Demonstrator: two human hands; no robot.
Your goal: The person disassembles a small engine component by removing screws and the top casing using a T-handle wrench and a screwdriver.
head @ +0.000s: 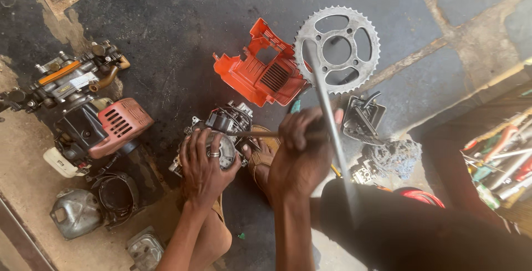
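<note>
Resting flat with spread fingers on the small engine that sat on the dark floor by a sandalled foot, the left hand steadied it while the right hand was clenched around a thin tool shaft reaching into it, below an orange engine cover and a toothed sprocket.

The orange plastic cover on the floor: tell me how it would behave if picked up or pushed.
The orange plastic cover looks like a thin moulded shell with vent slots, so probably light for its size and slightly flexible. It lies on rough dark floor, so a push would likely make it scrape and slide, not roll. Its thin edges might crack under a hard squeeze.
</note>
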